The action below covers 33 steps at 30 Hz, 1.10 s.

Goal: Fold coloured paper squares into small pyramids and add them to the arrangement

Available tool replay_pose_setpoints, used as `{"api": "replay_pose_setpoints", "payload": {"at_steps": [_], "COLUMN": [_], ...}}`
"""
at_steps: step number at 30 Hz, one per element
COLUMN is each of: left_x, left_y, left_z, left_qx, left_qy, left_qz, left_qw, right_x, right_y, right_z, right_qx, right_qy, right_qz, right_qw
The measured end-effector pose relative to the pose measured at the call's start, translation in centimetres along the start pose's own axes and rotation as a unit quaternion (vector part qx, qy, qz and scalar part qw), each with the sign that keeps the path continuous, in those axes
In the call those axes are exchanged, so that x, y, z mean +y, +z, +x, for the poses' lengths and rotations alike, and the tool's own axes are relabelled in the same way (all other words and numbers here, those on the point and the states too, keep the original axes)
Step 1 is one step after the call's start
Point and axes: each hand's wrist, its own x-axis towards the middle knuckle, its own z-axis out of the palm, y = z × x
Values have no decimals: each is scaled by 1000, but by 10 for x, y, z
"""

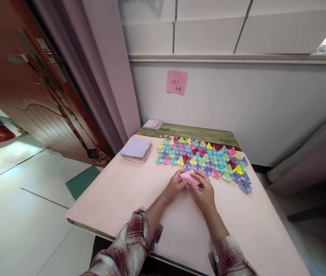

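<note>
Plaid sleeve [125,247], paper [189,177] (pink) between grips [175,187] [205,192]

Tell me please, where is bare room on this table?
Bare pink cover shows left of your left hand, nearer you than the paper stack, and right of your right hand, nearer you than the folded papers. These crowd the area beyond your hands.

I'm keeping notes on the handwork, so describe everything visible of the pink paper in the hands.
The pink paper is plain, light pink, apparently thin, and folded into an angular shape. Both the left hand and right hand grip it, hiding part of its folds. It is over the pale pink table cover, on the near side of the colourful folded pieces; whether it touches the cover is unclear.
</note>
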Motion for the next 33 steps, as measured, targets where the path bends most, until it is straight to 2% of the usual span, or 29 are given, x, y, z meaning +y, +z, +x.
{"api": "replay_pose_setpoints", "payload": {"at_steps": [5,10,17,21,26,33], "left_x": [3,-4,-10,-8,-9,-8], "left_y": [1,-1,-5,-4,-3,-2], "left_z": [-2,-1,2,2,2,3], "left_qx": [1,24,42,37,20,26], "left_qy": [1,17,39,30,22,16], "left_qz": [22,23,32,34,28,20], "left_qw": [1000,999,998,998,999,999], "right_x": [-3,-8,-8,-5,-6,-5], "right_y": [0,-1,-4,-3,-3,-4], "right_z": [0,-2,-2,-1,1,2], "right_qx": [5,-18,26,17,29,49], "right_qy": [-3,80,121,166,173,187], "right_qz": [10,42,100,163,197,218], "right_qw": [1000,996,987,973,965,957]}}
